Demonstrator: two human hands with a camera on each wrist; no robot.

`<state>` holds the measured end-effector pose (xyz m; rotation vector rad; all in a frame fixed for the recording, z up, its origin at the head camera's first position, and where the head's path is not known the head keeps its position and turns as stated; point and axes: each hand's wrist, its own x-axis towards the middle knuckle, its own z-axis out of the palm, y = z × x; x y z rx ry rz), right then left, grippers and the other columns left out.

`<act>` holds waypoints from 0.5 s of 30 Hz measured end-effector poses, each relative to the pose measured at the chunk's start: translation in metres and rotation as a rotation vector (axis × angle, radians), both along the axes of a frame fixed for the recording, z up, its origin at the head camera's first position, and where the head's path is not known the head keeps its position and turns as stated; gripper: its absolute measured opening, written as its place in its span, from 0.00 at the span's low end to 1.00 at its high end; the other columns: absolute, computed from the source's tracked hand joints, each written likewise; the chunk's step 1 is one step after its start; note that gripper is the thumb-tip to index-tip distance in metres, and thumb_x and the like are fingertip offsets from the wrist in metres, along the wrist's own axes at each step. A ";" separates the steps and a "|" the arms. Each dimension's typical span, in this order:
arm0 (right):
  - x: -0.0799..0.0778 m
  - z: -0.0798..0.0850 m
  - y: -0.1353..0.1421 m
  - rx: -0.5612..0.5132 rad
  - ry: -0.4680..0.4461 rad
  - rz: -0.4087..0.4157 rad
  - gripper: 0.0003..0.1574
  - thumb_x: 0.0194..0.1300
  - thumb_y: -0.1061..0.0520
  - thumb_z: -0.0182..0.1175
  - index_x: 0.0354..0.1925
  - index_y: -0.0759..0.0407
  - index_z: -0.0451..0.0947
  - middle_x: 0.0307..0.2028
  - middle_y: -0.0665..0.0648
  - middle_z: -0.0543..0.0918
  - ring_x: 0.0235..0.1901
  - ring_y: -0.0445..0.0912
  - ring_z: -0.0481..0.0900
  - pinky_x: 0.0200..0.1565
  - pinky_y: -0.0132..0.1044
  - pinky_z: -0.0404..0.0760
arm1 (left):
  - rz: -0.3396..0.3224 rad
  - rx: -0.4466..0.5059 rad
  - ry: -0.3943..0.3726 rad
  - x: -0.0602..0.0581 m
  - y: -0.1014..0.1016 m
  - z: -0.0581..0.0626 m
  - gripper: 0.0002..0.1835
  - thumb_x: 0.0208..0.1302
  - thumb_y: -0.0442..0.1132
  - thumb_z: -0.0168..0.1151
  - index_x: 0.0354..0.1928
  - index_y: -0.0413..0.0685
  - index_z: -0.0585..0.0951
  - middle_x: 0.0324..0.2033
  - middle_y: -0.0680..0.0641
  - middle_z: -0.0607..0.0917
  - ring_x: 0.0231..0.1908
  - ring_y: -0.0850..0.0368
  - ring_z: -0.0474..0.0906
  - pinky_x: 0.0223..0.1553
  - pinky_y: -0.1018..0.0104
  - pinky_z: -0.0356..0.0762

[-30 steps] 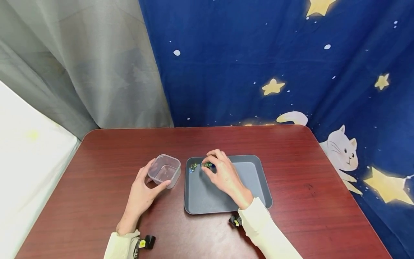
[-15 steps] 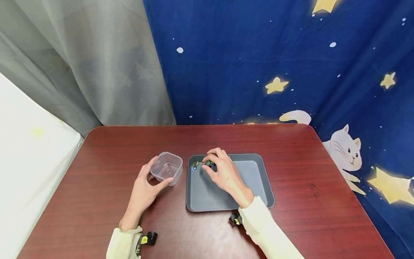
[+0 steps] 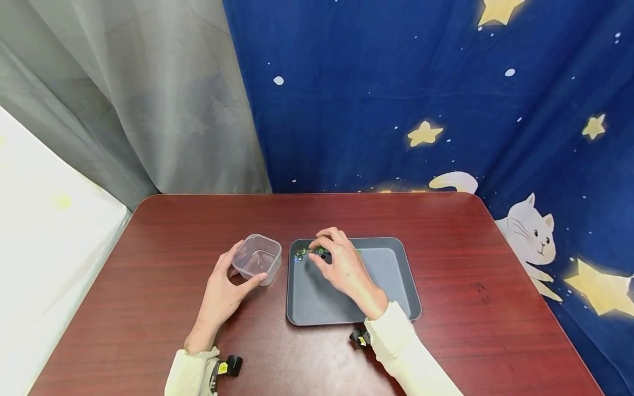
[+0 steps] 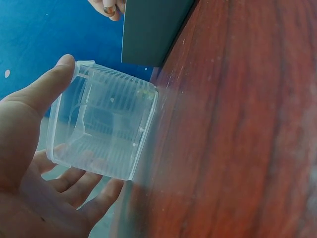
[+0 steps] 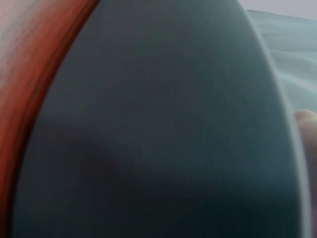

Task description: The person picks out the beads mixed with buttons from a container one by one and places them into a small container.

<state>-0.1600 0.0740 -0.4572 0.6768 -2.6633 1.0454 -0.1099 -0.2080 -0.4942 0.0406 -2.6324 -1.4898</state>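
My left hand grips a clear plastic container by its sides, thumb on the near side and fingers round the far side. In the left wrist view the container stands on the table, with the thumb at its rim. My right hand is over the grey tray, fingers bent down at its far left part. Between its fingertips, in the left wrist view, shows a small amber marble. Several glass marbles lie in the tray's far left corner; others are partly hidden by the right fingers.
The container stands just left of the tray on the reddish-brown table. A blue star-patterned curtain and a grey curtain hang behind the table. In the right wrist view the tray wall blocks most of the scene.
The head view has shifted slightly. Both hands, the container and the tray stay about where they were, with the right fingers still at the marbles.
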 end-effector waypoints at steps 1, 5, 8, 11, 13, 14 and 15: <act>0.000 0.000 -0.001 0.000 -0.002 -0.001 0.08 0.68 0.54 0.71 0.46 0.48 0.87 0.56 0.50 0.81 0.53 0.48 0.78 0.52 0.47 0.81 | 0.001 0.002 0.001 0.000 0.000 -0.001 0.51 0.57 0.52 0.80 0.80 0.63 0.63 0.67 0.46 0.74 0.62 0.45 0.82 0.54 0.85 0.74; 0.001 0.001 -0.004 0.010 -0.004 0.002 0.08 0.69 0.52 0.71 0.46 0.47 0.87 0.56 0.50 0.81 0.54 0.47 0.78 0.53 0.46 0.81 | 0.005 0.004 -0.002 0.000 0.000 -0.002 0.51 0.57 0.53 0.80 0.80 0.63 0.63 0.67 0.46 0.74 0.62 0.45 0.82 0.55 0.86 0.73; 0.000 0.001 -0.006 0.023 -0.012 0.009 0.08 0.70 0.51 0.70 0.47 0.46 0.87 0.58 0.50 0.81 0.55 0.47 0.78 0.53 0.46 0.82 | 0.004 0.007 -0.001 0.000 0.000 -0.002 0.51 0.57 0.53 0.80 0.80 0.63 0.63 0.67 0.46 0.74 0.62 0.45 0.82 0.55 0.86 0.73; 0.000 0.000 -0.008 0.025 -0.008 0.016 0.08 0.70 0.50 0.69 0.47 0.45 0.87 0.58 0.50 0.81 0.55 0.46 0.78 0.54 0.46 0.82 | 0.004 0.006 0.004 -0.001 0.000 -0.002 0.51 0.57 0.53 0.80 0.80 0.63 0.63 0.66 0.46 0.74 0.61 0.45 0.82 0.55 0.85 0.74; 0.000 0.001 -0.009 0.021 -0.006 0.021 0.08 0.70 0.49 0.69 0.47 0.46 0.87 0.57 0.50 0.81 0.55 0.46 0.78 0.54 0.46 0.82 | 0.004 0.005 0.006 -0.001 0.000 -0.002 0.51 0.57 0.52 0.80 0.80 0.63 0.63 0.66 0.46 0.74 0.61 0.45 0.82 0.54 0.85 0.74; 0.000 0.001 -0.009 0.021 -0.005 0.023 0.08 0.70 0.49 0.69 0.47 0.46 0.87 0.57 0.50 0.81 0.55 0.46 0.78 0.54 0.46 0.82 | 0.005 0.005 0.008 -0.001 0.000 -0.002 0.51 0.57 0.52 0.80 0.80 0.63 0.63 0.66 0.46 0.74 0.61 0.46 0.82 0.54 0.85 0.74; 0.000 0.001 -0.010 0.019 -0.006 0.025 0.08 0.71 0.49 0.69 0.47 0.46 0.87 0.57 0.50 0.80 0.55 0.46 0.78 0.54 0.46 0.81 | 0.005 0.006 0.009 -0.001 0.000 -0.002 0.51 0.57 0.52 0.80 0.80 0.63 0.63 0.66 0.46 0.74 0.61 0.46 0.82 0.54 0.85 0.74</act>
